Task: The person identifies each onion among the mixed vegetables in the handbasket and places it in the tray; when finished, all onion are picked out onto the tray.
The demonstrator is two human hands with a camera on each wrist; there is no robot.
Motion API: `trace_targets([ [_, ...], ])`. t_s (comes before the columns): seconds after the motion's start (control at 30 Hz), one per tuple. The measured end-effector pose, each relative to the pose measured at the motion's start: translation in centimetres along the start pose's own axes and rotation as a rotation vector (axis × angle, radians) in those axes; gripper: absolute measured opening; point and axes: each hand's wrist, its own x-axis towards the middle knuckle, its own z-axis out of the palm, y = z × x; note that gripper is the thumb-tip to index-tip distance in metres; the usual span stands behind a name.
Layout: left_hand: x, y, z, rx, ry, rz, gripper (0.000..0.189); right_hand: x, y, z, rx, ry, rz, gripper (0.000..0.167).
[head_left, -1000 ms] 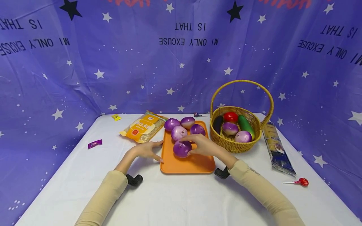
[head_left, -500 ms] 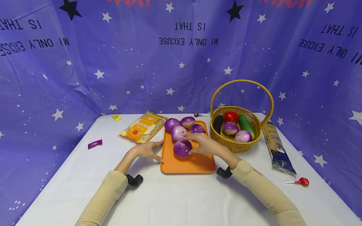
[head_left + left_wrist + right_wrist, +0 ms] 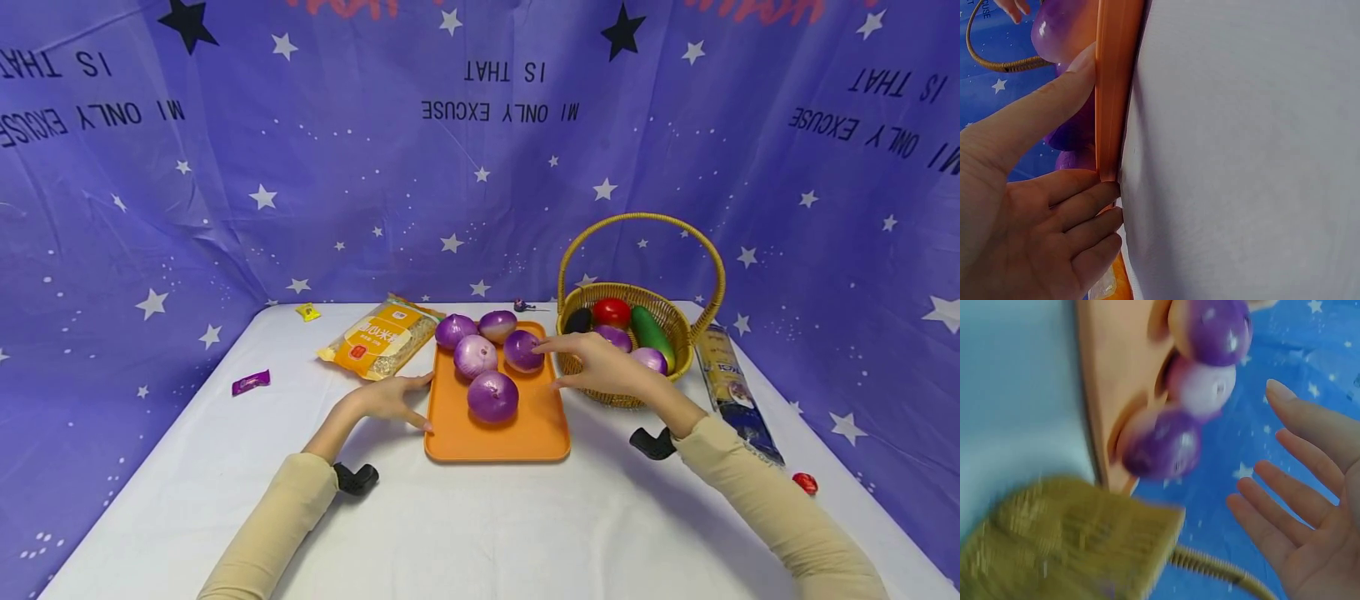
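Observation:
Several purple onions sit on an orange tray (image 3: 517,446). A dark onion (image 3: 492,397) is frontmost, with a paler onion (image 3: 475,356) behind it. My left hand (image 3: 386,400) is at the tray's left side. In the left wrist view its thumb and fingertips touch the outer rim (image 3: 1116,87), fingers fairly straight. Over the tray's right edge is my right hand (image 3: 600,367), holding nothing, fingers spread. In the head view its fingertips come up to the right-hand onion (image 3: 522,351); the right wrist view shows a gap between hand and onions.
A wicker basket (image 3: 615,290) with a tall handle stands right of the tray, holding a tomato (image 3: 612,313), a green cucumber-like vegetable (image 3: 652,337) and onions. A yellow grain bag (image 3: 382,337) lies left. A dark-ended packet (image 3: 738,392) and a red lollipop (image 3: 805,483) lie far right.
My right hand has left the front onion and moved right and back, towards the basket. That onion has shifted slightly right. The left hand stays in place.

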Motion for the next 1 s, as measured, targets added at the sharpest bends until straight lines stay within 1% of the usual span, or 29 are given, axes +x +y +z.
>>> trace_targets([
  [0.17, 0.1, 0.1, 0.0, 0.003, 0.001, 0.000, 0.101, -1.1, 1.7, -2.1, -0.045, -0.050, 0.076, 0.055],
  [0.23, 0.0, 0.0, 0.0, 0.006, 0.002, -0.003, 0.101, -1.3, 2.6, -2.8, -0.055, -0.073, 0.098, 0.055],
  [0.37, -0.1, 0.1, -0.1, 0.005, -0.003, -0.005, 0.101, -1.5, 4.5, -3.8, -0.089, -0.115, 0.098, 0.052],
  [0.5, -0.1, 0.2, -0.1, 0.007, 0.000, -0.002, 0.101, -1.3, 6.4, -4.6, -0.129, -0.166, 0.100, 0.046],
  [0.57, -0.1, 0.2, -0.1, 0.009, 0.002, -0.002, 0.101, -1.1, 7.3, -4.9, -0.149, -0.189, 0.124, 0.043],
  [0.67, -0.1, 0.3, -0.1, 0.010, 0.004, -0.004, 0.101, -0.9, 8.3, -5.4, -0.140, -0.233, 0.173, 0.042],
  [0.73, -0.1, 0.2, -0.1, 0.012, 0.004, -0.005, 0.101, -0.8, 8.8, -5.6, -0.137, -0.264, 0.199, 0.043],
  [0.83, -0.1, 0.2, -0.1, 0.015, 0.004, -0.005, 0.101, -0.5, 9.5, -5.7, -0.146, -0.307, 0.198, 0.043],
  [0.9, -0.1, 0.2, -0.1, 0.016, 0.004, -0.007, 0.101, -0.4, 10.0, -5.7, -0.157, -0.327, 0.196, 0.043],
  [1.0, 0.0, 0.2, 0.0, 0.022, 0.006, -0.003, 0.101, -0.2, 10.5, -5.7, -0.157, -0.345, 0.228, 0.046],
])
